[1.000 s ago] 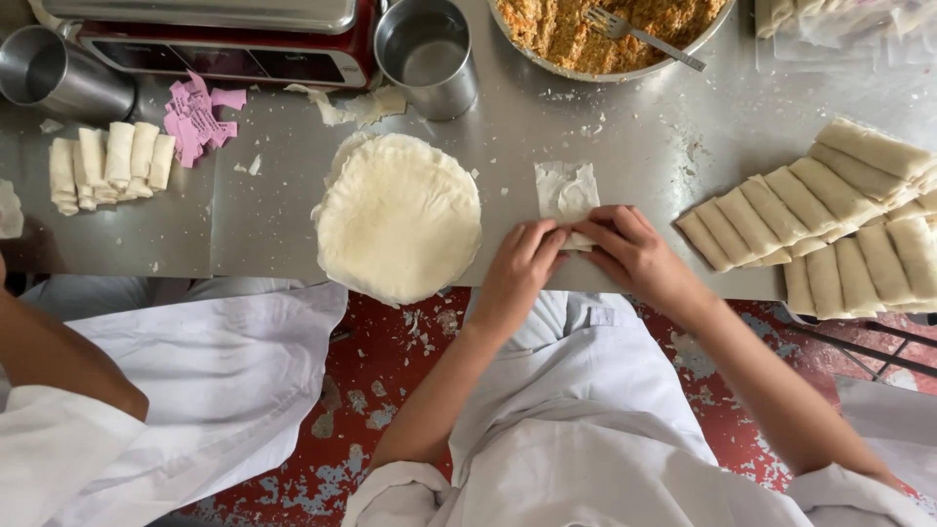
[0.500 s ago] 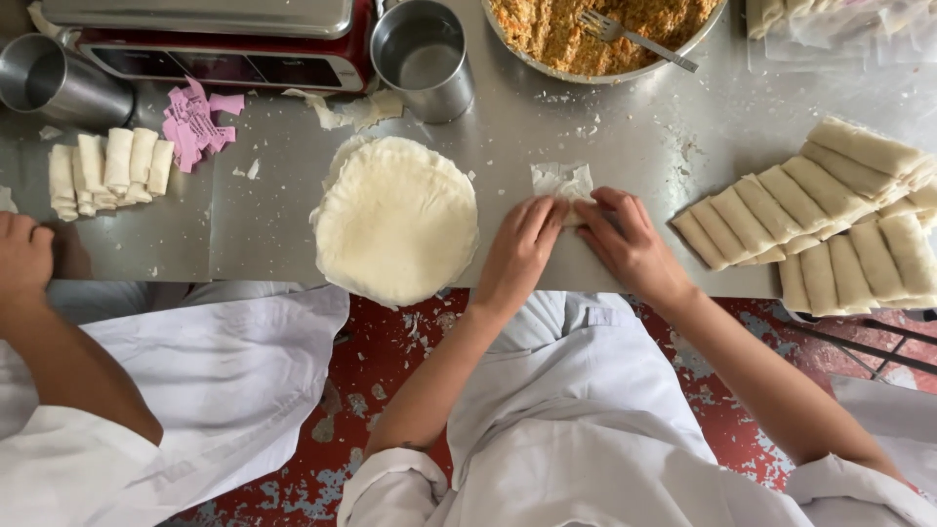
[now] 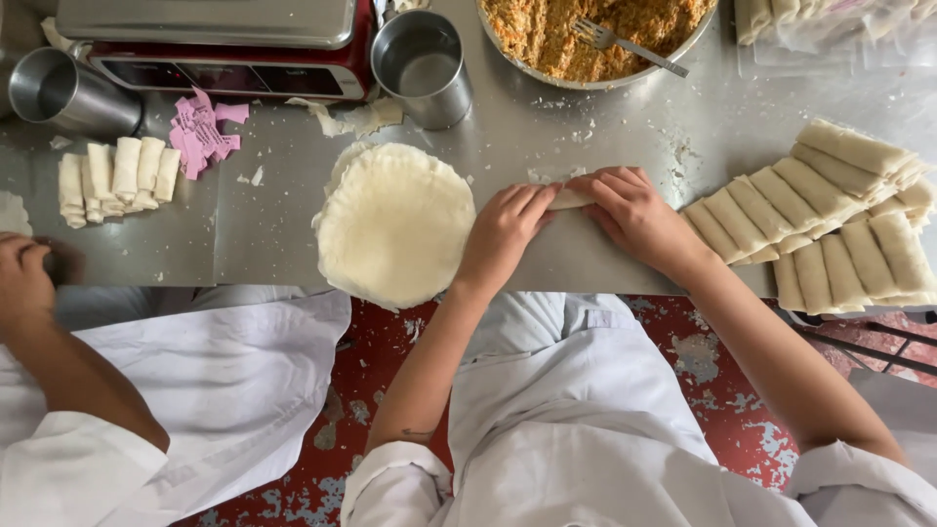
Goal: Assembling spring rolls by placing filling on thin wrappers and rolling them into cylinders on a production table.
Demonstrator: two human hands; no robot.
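Both hands are down on the steel table (image 3: 605,263), and the small pale roll (image 3: 569,198) lies right between them, pinned under the fingertips. Its long axis runs side to side, from one hand to the other, roughly parallel to the table's near edge. The left hand (image 3: 503,234) comes in from the lower left, palm down, fingers stretched forward and slightly curled, tips pressing on the roll's left end. The right hand (image 3: 634,215) comes in from the lower right, fingers arched over the other end, covering more of the wrapper than the left does. Neither is closed into a fist; both are pressing lightly rather than gripping. Only a short strip of the roll shows between the fingers, so whether its ends are tucked in is hard to tell.

Both forearms angle in from a white coat, elbows out wide, wrists low to the table.

Just left of the left hand sits the round stack of wrappers (image 3: 395,222), almost touching the wrist. To the right of the right hand, finished rolls (image 3: 830,215) lie in slanted rows. Beyond the fingertips stands a bowl of orange filling (image 3: 586,34) with a fork (image 3: 625,41) in it, and a steel cup (image 3: 422,66). Far out to the left, a co-worker's hand (image 3: 24,283) rests at the table's edge.
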